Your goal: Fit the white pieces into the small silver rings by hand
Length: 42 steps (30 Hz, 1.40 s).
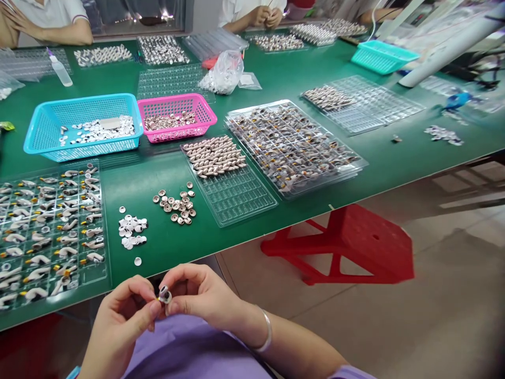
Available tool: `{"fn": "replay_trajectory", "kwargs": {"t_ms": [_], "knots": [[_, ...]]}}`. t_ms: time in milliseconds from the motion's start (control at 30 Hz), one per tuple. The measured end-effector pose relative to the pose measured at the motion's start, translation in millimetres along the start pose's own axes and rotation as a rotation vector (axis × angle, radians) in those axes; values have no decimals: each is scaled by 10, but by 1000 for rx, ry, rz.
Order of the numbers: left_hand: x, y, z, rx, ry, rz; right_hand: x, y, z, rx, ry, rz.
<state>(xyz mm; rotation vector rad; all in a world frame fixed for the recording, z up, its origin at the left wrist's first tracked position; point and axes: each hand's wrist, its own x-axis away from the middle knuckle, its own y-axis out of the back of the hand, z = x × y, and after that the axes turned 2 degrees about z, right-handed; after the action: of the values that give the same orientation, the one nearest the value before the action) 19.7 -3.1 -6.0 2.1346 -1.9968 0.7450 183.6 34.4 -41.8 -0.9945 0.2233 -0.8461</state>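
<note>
In front of the purple clothing, my left hand [124, 316] and my right hand [211, 300] pinch one small earbud part [164, 295] between thumbs and fingertips. It looks whitish and shiny with a dark opening; a bit of yellow shows at the left fingertips. On the table beyond lie a loose group of white round pieces [133, 226] and a scatter of beige cup-shaped shells [182, 206]. A clear compartment tray [103, 252] on the left holds rows of earbud parts with yellow bits.
Behind stand a blue basket [43, 131] and a pink basket [205, 117]. Trays of beige parts [215, 156] and of assembled-looking pieces [292, 142] lie right of centre. A red stool [371, 242] is beside the table. Co-workers [256, 16] sit opposite.
</note>
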Motion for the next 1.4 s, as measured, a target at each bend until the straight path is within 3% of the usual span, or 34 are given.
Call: {"fn": "replay_trajectory", "kwargs": {"t_ms": [367,567,767,867,1267,1400], "knots": [[20,-75,-58,13,63,-118,30,-41,-2,4,66,3],[-26,12,8,61,61,34,13,-45,-28,23,61,-8],[-26,29,-1,70,42,8,-8,-61,-27,20,57,-21],[-39,46,-15,20,40,50,-3,-67,-27,42,78,-24],[-114,95,-71,-104,86,121,39,-68,-19,415,222,-50],[-103,61,-32,-113,84,126,45,-37,-30,599,335,-78]]}}
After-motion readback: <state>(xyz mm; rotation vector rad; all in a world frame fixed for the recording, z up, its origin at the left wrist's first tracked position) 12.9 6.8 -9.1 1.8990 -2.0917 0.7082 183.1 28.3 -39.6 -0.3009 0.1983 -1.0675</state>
